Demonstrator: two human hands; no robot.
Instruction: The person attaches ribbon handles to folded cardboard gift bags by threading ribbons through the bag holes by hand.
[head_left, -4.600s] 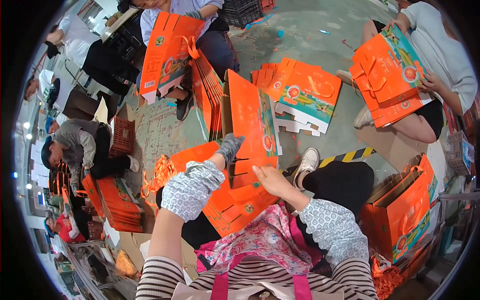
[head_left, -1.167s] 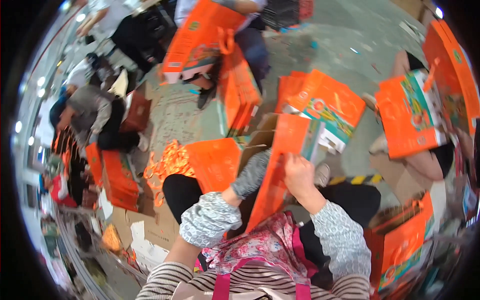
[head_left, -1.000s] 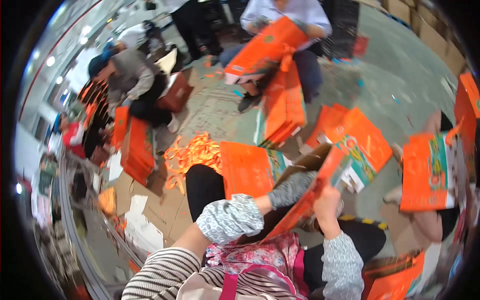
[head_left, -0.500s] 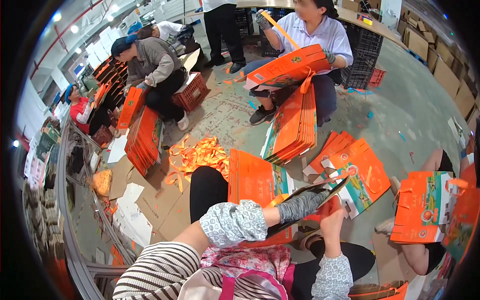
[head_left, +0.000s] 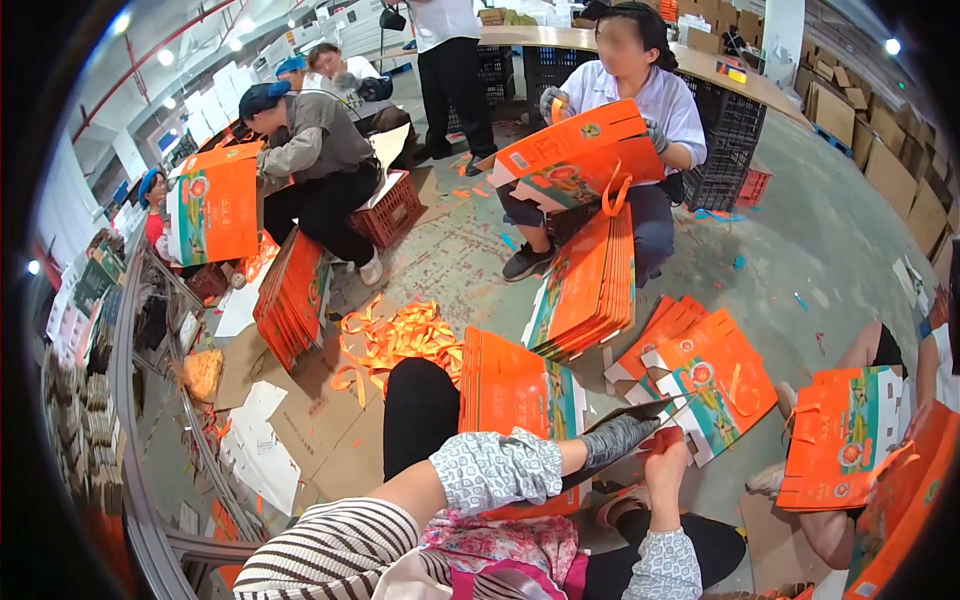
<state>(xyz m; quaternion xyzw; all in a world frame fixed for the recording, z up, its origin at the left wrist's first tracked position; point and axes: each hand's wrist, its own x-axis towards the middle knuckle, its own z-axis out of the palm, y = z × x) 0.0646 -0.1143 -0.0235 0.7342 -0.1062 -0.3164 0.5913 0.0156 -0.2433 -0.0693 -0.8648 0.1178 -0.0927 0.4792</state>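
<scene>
I see left hand (head_left: 622,438), grey-gloved, and bare right hand (head_left: 668,462) both pinched shut on a flat orange carton (head_left: 715,385) above my knees, tilted to fold. Stack of cartons (head_left: 515,385) beside; loose orange handles (head_left: 400,335) beyond.

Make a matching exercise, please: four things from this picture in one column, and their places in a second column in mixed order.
1. left hand
2. loose orange strips
3. red crate
4. leaning stack of orange boxes

A. under a seated person in grey
B. on the floor beyond the wearer's knee
C. in a grey glove, on a flat orange box
D. before the seated person in white

Pairs: 1-C, 2-B, 3-A, 4-D
</scene>
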